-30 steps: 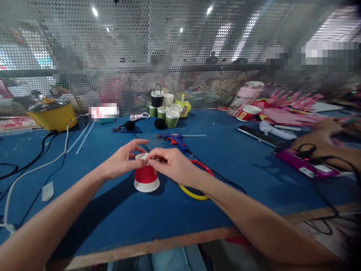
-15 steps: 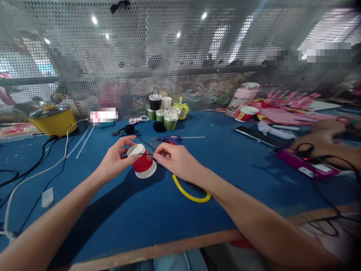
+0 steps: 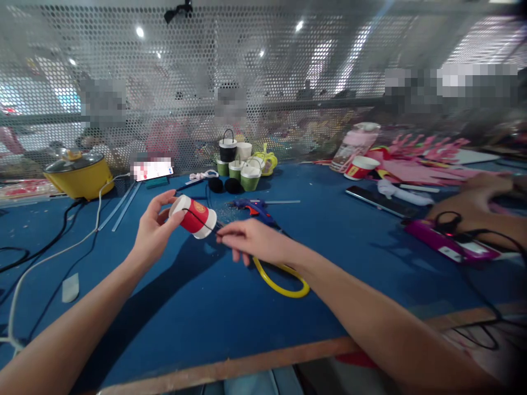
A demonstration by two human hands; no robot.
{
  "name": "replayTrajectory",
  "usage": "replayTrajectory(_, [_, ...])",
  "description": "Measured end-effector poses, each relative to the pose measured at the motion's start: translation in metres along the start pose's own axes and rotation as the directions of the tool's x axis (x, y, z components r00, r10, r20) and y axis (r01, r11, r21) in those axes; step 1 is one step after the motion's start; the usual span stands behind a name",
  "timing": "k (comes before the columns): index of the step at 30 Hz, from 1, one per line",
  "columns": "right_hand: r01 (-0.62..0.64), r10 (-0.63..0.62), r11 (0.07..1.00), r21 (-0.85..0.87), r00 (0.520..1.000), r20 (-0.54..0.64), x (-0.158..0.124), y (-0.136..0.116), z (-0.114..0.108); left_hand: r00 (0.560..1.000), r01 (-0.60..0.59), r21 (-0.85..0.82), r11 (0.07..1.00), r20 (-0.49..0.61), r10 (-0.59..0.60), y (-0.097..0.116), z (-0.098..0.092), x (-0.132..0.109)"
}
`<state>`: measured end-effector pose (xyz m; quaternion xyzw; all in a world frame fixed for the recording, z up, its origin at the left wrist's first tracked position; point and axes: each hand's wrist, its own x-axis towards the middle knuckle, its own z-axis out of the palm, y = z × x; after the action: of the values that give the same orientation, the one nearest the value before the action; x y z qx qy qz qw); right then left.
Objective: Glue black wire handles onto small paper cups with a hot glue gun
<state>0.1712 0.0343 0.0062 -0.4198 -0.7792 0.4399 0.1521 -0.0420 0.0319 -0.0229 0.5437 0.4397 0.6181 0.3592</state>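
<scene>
My left hand (image 3: 154, 225) is closed around a red paper cup (image 3: 192, 218) with white ends and a gold mark. The cup is tilted on its side above the blue table. A thin black cord (image 3: 197, 216) lies across its red band, from near my left thumb toward my right hand. My right hand (image 3: 251, 241) pinches the cord's end near the cup's right rim, its other fingers loosely bent. Just beyond lies a blue glue gun (image 3: 256, 208) with a red trigger and a clear stick at its back. A yellow looped handle (image 3: 284, 288) shows partly under my right wrist.
Two black pompoms (image 3: 224, 186) and several small green cups (image 3: 250, 176) stand at the back. A yellow pot (image 3: 78, 175) is left, near a lit phone (image 3: 154, 170). Rightward are another phone (image 3: 381, 202), a purple power strip (image 3: 450, 241) and another person's arm (image 3: 473, 203).
The cup has tipped further onto its side and shifted left and up. My right hand has moved slightly down. One black pompom now sits farther right, beside the other.
</scene>
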Motion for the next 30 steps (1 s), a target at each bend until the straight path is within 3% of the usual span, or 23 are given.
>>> replayTrajectory(2, [-0.044, 0.034, 0.999, -0.030, 0.962, -0.271, 0.006, 0.007, -0.016, 0.998, 0.034, 0.000, 0.999, 0.046, -0.034, 0.000, 0.004, -0.005])
replayTrajectory(4, [-0.131, 0.034, 0.981, -0.142, 0.840, -0.541, 0.012, 0.017, -0.035, 0.991, 0.067, -0.001, 0.998, 0.113, -0.067, -0.001, 0.007, -0.010])
replayTrajectory(5, [-0.210, 0.033, 0.954, -0.215, 0.783, -0.621, 0.015, 0.022, -0.044, 0.985, 0.084, -0.001, 0.996, 0.152, -0.082, -0.001, 0.008, -0.013])
replayTrajectory(6, [-0.288, 0.015, 0.905, -0.312, 0.757, -0.653, 0.018, 0.028, -0.052, 0.977, 0.099, -0.002, 0.995, 0.191, -0.096, 0.000, 0.010, -0.016])
replayTrajectory(7, [-0.373, 0.015, 0.836, -0.402, 0.748, -0.663, 0.020, 0.032, -0.059, 0.968, 0.113, 0.000, 0.994, 0.227, -0.110, 0.000, 0.011, -0.019])
replayTrajectory(10, [-0.476, 0.100, 0.689, -0.547, 0.810, -0.578, 0.026, 0.045, -0.071, 0.943, 0.134, 0.005, 0.991, 0.306, -0.129, 0.004, 0.012, -0.026])
replayTrajectory(16, [-0.499, 0.207, 0.653, -0.570, 0.841, -0.499, 0.039, 0.064, -0.063, 0.910, 0.143, 0.007, 0.990, 0.393, -0.134, 0.008, 0.012, -0.033])
replayTrajectory(21, [-0.523, 0.229, 0.704, -0.480, 0.808, -0.543, 0.047, 0.075, -0.055, 0.874, 0.167, 0.035, 0.985, 0.456, -0.164, 0.003, 0.013, -0.036])
replayTrajectory(26, [-0.455, 0.190, 0.832, -0.318, 0.771, -0.607, 0.029, 0.060, -0.062, 0.859, 0.195, 0.066, 0.978, 0.471, -0.203, 0.002, 0.011, -0.034])
replayTrajectory(27, [-0.411, 0.168, 0.869, -0.274, 0.768, -0.619, 0.023, 0.054, -0.063, 0.860, 0.202, 0.078, 0.976, 0.463, -0.216, 0.003, 0.010, -0.033])
replayTrajectory(28, [-0.292, 0.158, 0.949, -0.116, 0.763, -0.626, 0.017, 0.047, -0.063, 0.864, 0.207, 0.088, 0.974, 0.451, -0.224, 0.003, 0.009, -0.032])
replayTrajectory(30, [-0.081, 0.164, 0.982, 0.170, 0.813, -0.559, 0.006, 0.033, -0.060, 0.872, 0.210, 0.087, 0.974, 0.434, -0.227, 0.005, 0.007, -0.029])
